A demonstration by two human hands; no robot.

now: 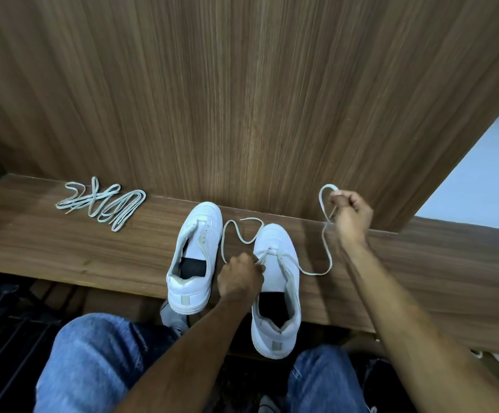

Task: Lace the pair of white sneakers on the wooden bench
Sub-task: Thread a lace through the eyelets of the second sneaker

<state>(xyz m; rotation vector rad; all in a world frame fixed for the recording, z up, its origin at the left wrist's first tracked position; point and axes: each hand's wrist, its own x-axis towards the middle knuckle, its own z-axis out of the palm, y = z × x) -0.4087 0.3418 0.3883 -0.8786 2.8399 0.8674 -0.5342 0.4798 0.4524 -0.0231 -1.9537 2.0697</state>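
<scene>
Two white sneakers stand side by side on the wooden bench (63, 248), toes toward the wood-panelled wall (242, 99), heels at the near edge. Left sneaker (193, 257): no lace, tongue exposed. Right sneaker (276, 281): one lace (327, 251) threaded through the eyelets nearest the toe.

Left hand (239, 277): fingers curled, pinching the lace at the right sneaker's left eyelet row; that side of the lace loops out between the two shoes, its tip lying near the right sneaker's toe.

Right hand (351, 213): raised to the right of the shoes, close to the wall, fingers closed on the other end of the lace, which curves slack from the eyelets up to the grip and forms a small loop above the fingers.

Spare lace (102, 204): loose bundle on the bench, well to the left of the shoes.

Person seated, blue jeans (102, 362) visible below.
</scene>
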